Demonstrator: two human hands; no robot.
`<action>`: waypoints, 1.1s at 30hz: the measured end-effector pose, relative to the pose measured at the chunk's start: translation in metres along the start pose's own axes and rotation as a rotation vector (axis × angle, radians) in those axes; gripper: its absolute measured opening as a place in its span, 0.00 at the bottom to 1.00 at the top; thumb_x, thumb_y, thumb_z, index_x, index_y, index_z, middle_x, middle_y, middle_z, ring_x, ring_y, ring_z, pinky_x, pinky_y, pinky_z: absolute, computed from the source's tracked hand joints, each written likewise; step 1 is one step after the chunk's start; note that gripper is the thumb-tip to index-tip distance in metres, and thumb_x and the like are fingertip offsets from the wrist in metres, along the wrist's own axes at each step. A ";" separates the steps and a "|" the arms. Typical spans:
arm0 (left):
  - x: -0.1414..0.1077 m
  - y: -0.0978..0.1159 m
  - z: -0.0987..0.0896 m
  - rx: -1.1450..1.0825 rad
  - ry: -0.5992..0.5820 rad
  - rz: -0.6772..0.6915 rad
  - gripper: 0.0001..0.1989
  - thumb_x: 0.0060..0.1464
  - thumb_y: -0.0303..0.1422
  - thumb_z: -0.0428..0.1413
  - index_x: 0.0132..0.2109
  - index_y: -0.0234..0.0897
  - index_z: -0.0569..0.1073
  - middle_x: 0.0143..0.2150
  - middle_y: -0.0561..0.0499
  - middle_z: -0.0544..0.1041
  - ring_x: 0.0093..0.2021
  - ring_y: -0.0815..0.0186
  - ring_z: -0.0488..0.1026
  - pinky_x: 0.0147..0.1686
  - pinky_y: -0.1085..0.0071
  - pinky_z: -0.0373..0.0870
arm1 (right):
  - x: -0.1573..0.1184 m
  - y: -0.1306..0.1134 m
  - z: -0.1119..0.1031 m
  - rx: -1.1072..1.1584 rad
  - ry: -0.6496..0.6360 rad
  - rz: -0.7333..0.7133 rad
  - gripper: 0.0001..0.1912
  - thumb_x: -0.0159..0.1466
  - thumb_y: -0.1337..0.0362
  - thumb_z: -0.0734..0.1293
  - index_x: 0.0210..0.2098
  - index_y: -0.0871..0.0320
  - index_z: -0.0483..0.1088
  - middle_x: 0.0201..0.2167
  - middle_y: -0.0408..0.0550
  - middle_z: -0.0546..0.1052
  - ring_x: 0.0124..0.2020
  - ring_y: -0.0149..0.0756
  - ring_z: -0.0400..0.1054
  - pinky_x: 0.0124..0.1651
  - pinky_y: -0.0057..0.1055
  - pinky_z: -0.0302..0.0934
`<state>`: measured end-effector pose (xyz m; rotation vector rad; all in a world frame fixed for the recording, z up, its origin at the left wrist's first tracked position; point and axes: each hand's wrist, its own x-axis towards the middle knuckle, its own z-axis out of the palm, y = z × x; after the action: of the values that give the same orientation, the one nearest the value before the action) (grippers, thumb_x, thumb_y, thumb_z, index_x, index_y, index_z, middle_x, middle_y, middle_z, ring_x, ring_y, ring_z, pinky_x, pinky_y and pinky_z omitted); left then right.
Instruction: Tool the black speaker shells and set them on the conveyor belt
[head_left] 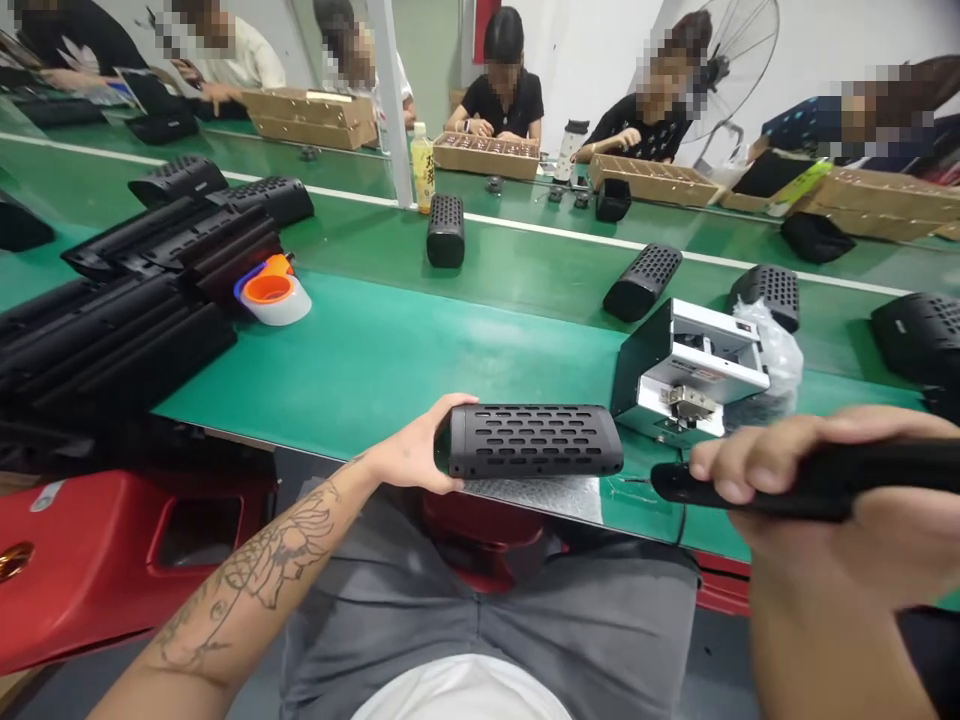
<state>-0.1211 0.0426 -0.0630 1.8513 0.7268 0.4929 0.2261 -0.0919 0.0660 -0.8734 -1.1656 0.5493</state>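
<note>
Around the left end of a black perforated speaker housing (536, 440), my left hand (412, 445) is closed. The housing lies on its side at the table's front edge, over a sheet of bubble wrap (555, 496). My right hand (810, 490) wraps round a black electric screwdriver (795, 480), held level with its thin bit pointing left at the housing's right end. Bit and housing stand apart. Just behind the screwdriver sits a white and black screw feeder (686, 370).
Black housing shells (127, 290) are piled at left beside a white cup with an orange rim (276, 292). More speaker housings (446, 232) stand on the green conveyor belt (525, 250). Across it, several people work at cardboard boxes (487, 155). A red stool (97, 560) is at lower left.
</note>
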 end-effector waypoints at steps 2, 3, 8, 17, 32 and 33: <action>0.000 0.000 -0.001 0.015 -0.014 0.008 0.57 0.42 0.34 0.73 0.76 0.48 0.55 0.66 0.45 0.73 0.64 0.51 0.77 0.68 0.52 0.75 | 0.003 -0.003 0.021 0.009 -0.035 0.005 0.22 0.57 0.40 0.81 0.37 0.48 0.79 0.19 0.40 0.74 0.16 0.41 0.66 0.19 0.43 0.68; 0.000 -0.001 -0.002 0.012 -0.018 0.012 0.57 0.43 0.34 0.73 0.76 0.48 0.54 0.65 0.45 0.73 0.64 0.51 0.77 0.68 0.52 0.75 | 0.005 -0.002 0.026 0.004 -0.034 0.014 0.22 0.56 0.39 0.82 0.37 0.48 0.79 0.19 0.39 0.74 0.16 0.40 0.66 0.19 0.42 0.69; -0.001 -0.003 0.000 -0.005 -0.011 0.006 0.58 0.42 0.34 0.73 0.76 0.48 0.55 0.63 0.45 0.75 0.60 0.52 0.80 0.62 0.56 0.79 | 0.012 0.012 0.019 0.003 -0.081 0.036 0.20 0.58 0.43 0.81 0.38 0.49 0.78 0.20 0.40 0.75 0.18 0.41 0.69 0.22 0.43 0.71; 0.000 0.000 -0.001 0.028 -0.025 0.038 0.57 0.43 0.35 0.73 0.76 0.49 0.55 0.63 0.46 0.74 0.59 0.53 0.79 0.62 0.56 0.79 | 0.011 0.024 0.018 -0.003 -0.212 0.016 0.13 0.62 0.53 0.80 0.36 0.52 0.76 0.20 0.40 0.74 0.17 0.39 0.67 0.21 0.42 0.71; -0.003 0.001 0.005 0.079 0.035 0.060 0.57 0.42 0.38 0.74 0.76 0.47 0.57 0.65 0.46 0.74 0.60 0.51 0.79 0.65 0.56 0.78 | 0.008 0.020 0.011 -0.049 -0.261 0.092 0.16 0.58 0.50 0.83 0.34 0.50 0.76 0.19 0.41 0.71 0.18 0.39 0.68 0.23 0.44 0.73; -0.005 0.000 0.007 0.078 0.040 0.060 0.57 0.43 0.38 0.74 0.77 0.47 0.56 0.65 0.45 0.74 0.61 0.52 0.79 0.65 0.56 0.78 | 0.011 0.020 0.006 -0.055 -0.209 0.092 0.17 0.58 0.49 0.83 0.34 0.51 0.77 0.19 0.41 0.71 0.19 0.39 0.68 0.23 0.45 0.73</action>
<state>-0.1200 0.0347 -0.0656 1.9455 0.7287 0.5483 0.2248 -0.0705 0.0568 -0.9369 -1.3401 0.6988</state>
